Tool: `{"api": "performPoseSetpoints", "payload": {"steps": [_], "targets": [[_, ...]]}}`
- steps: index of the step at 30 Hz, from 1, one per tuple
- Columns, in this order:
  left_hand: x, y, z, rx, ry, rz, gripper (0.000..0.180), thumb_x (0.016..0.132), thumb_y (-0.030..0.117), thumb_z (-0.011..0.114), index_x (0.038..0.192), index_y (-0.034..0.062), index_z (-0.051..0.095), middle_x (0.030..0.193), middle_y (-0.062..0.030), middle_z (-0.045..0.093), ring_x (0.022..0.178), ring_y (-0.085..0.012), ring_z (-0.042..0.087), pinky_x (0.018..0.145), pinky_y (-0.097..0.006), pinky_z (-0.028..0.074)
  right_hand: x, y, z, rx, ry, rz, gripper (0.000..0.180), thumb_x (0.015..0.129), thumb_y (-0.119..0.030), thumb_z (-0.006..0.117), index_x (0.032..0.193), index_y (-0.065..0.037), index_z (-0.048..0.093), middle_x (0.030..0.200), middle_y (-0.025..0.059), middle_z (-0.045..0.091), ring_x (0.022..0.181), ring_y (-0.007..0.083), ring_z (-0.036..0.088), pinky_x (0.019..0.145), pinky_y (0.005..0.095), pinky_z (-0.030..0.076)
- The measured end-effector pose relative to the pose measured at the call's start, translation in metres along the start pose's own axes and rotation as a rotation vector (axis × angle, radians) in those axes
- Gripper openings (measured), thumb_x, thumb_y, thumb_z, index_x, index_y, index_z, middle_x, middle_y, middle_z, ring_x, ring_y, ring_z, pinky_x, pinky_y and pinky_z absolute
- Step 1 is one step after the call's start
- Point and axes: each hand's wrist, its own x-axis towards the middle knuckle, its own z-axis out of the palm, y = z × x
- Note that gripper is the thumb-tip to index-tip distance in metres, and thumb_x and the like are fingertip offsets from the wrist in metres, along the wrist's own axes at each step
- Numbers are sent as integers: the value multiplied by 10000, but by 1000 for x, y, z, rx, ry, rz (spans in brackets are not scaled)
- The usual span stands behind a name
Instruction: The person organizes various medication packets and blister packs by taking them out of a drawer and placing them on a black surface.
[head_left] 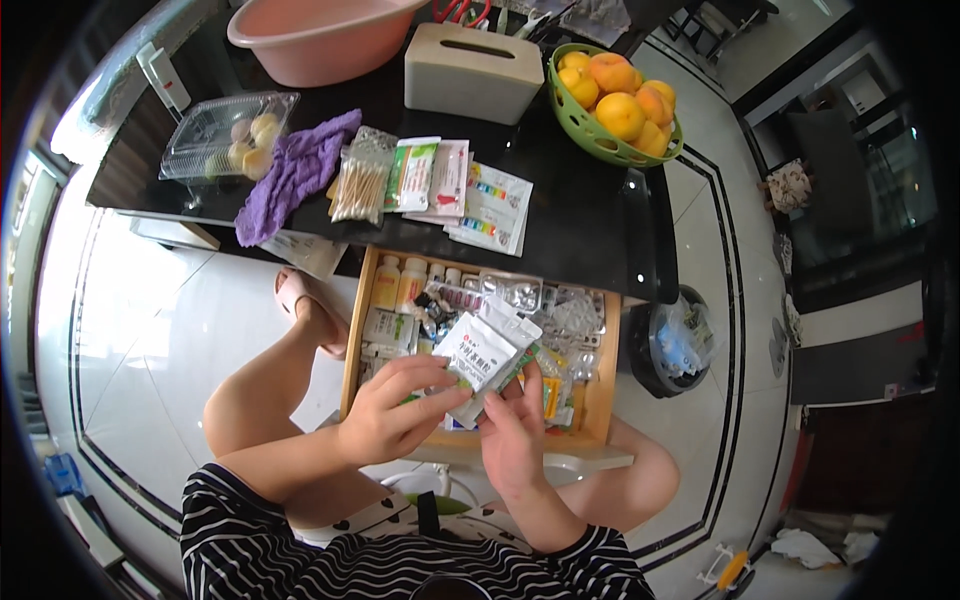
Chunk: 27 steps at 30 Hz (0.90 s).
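Logged from my remote station. At ten o'clock: one ridged clear-plastic box (190,142), one crumpled purple cloth (298,175). Half past ten: one bag of cotton swabs (358,192). Seven: left hand (400,408), fingers touching flat white sachets (485,350), at least two; I cannot tell whether they pinch. The sachets lie at six, above one wooden drawer (610,370). Half past five: right hand (513,430), fingers grasping the sachets. One: one perforated green bowl (590,132).

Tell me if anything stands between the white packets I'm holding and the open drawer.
Nothing visible does: the right hand holds the white packets over the open drawer, the left hand at their left edge. What lies directly beneath the packets is hidden.
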Motion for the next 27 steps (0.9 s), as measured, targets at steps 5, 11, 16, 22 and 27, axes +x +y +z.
{"api": "performPoseSetpoints", "payload": {"steps": [5,11,16,22,27], "targets": [[27,-11,-3,45,-156,23,498,693,23,679,1179,115,617,1159,-92,545,1121,-304,524,917,-404,479,39,-24,-12,-197,-93,-16,599,876,23,524,1392,-54,229,1301,154,463,1182,207,467,993,347,386],[96,-44,4,185,-145,-4,456,704,6,656,1147,104,622,1154,-129,547,1118,-344,532,903,-428,480,123,-64,2,-355,-149,-36,489,881,-11,555,1313,-28,327,1189,126,541,1080,167,528,916,292,442],[131,-75,11,212,-84,-73,419,719,-6,626,1129,82,628,1124,-130,560,997,-324,568,841,-404,479,183,-72,12,-400,-129,-42,469,866,-28,580,1289,-24,378,1126,81,515,997,137,535,790,265,478],[144,-89,12,228,-87,-201,369,771,8,600,1125,110,619,1132,-99,572,1010,-304,571,977,-472,388,214,-63,8,-635,-150,-197,565,864,-56,614,1355,-39,335,1071,80,500,939,128,526,708,256,475],[143,-98,12,345,-178,-195,373,794,39,603,1157,121,589,1160,-70,562,1076,-256,559,1059,-530,253,218,-66,2,-1209,-93,-431,370,818,-89,660,1164,-32,543,1115,131,501,959,266,537,749,335,479]]}}
